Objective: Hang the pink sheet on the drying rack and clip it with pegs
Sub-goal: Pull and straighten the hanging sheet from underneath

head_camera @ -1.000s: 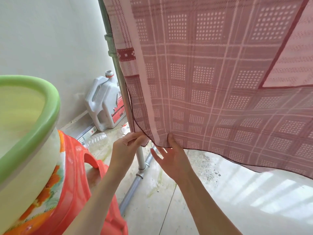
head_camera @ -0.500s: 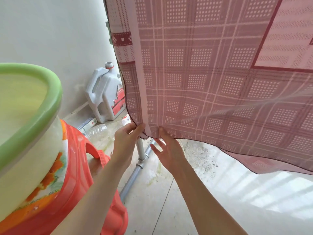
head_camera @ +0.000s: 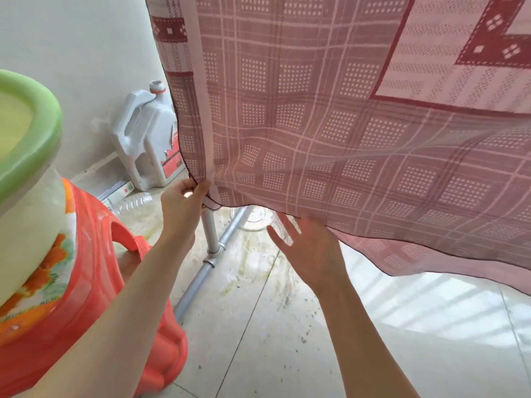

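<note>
The pink checked sheet (head_camera: 330,116) hangs from above and fills the upper right of the view. My left hand (head_camera: 184,205) pinches its lower left corner between thumb and fingers. My right hand (head_camera: 307,248) is open with spread fingers just below the sheet's bottom hem, fingertips at or behind the edge. A grey metal leg of the drying rack (head_camera: 209,234) stands under the corner, with a floor bar running toward me. The top rail is hidden by the sheet. No pegs show.
A red plastic stool (head_camera: 94,271) at the left carries a green-rimmed basin (head_camera: 31,130). A white jug (head_camera: 146,142) stands against the wall, with an empty clear bottle (head_camera: 138,205) lying on the tiled floor (head_camera: 287,340) near it.
My right hand has let go of the hem and moved right and slightly down, fingers now spread. My left hand keeps its pinch on the corner. The sheet's lower edge billows out to the right.
</note>
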Action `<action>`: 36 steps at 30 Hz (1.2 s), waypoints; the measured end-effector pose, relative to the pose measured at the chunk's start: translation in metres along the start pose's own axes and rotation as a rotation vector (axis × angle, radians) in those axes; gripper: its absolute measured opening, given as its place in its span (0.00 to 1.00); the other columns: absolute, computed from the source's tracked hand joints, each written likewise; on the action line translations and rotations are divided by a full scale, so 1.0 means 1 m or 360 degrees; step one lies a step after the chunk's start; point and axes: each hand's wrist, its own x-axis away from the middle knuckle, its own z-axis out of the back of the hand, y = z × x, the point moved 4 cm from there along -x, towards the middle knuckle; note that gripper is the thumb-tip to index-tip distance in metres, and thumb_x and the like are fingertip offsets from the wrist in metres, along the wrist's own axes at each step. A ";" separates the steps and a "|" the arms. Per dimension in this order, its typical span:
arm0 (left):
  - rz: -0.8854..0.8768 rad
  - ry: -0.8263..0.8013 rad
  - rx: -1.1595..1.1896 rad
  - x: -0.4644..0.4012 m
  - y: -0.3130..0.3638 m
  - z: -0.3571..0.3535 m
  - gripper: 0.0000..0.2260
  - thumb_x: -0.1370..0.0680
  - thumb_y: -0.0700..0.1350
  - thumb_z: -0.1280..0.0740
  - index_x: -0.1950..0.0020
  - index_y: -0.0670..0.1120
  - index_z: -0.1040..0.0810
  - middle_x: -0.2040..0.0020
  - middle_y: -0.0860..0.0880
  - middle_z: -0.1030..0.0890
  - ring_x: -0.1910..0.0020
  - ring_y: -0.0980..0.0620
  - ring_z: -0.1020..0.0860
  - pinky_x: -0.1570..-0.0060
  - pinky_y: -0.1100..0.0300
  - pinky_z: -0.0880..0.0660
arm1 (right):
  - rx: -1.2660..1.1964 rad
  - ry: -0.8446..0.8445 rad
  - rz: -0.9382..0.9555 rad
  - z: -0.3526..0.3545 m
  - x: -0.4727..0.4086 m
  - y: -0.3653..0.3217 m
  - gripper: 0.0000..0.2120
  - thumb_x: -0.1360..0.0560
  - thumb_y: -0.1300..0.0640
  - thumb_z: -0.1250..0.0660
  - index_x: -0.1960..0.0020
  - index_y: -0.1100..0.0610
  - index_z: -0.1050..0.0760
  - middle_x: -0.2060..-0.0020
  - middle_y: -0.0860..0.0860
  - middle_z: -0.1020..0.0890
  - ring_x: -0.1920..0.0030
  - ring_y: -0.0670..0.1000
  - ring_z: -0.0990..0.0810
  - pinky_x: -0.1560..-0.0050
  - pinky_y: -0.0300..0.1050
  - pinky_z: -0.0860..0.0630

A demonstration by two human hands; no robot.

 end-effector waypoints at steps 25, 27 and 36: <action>-0.0116 -0.0096 0.0073 -0.006 -0.002 0.016 0.10 0.23 0.34 0.40 0.63 0.45 0.31 0.64 0.46 0.26 0.70 0.59 0.23 0.63 0.63 0.20 | -0.0175 0.0945 0.0468 0.112 -0.003 -0.078 0.07 0.25 0.54 0.34 0.48 0.51 0.27 0.41 0.47 0.26 0.40 0.48 0.28 0.45 0.46 0.30; -0.0139 -0.0067 0.0086 -0.009 -0.003 0.017 0.11 0.24 0.33 0.40 0.64 0.46 0.31 0.67 0.49 0.24 0.70 0.59 0.22 0.64 0.63 0.21 | -0.0185 0.0913 0.0456 0.114 -0.008 -0.074 0.07 0.24 0.54 0.35 0.47 0.52 0.28 0.40 0.48 0.28 0.38 0.50 0.30 0.42 0.48 0.31; -0.0114 -0.0025 0.0162 -0.012 -0.011 0.021 0.12 0.22 0.34 0.42 0.63 0.45 0.29 0.73 0.57 0.20 0.68 0.60 0.20 0.63 0.63 0.20 | -0.0514 0.0639 0.0374 0.101 -0.039 -0.076 0.24 0.22 0.52 0.40 0.27 0.52 0.41 0.24 0.53 0.47 0.24 0.57 0.50 0.28 0.60 0.48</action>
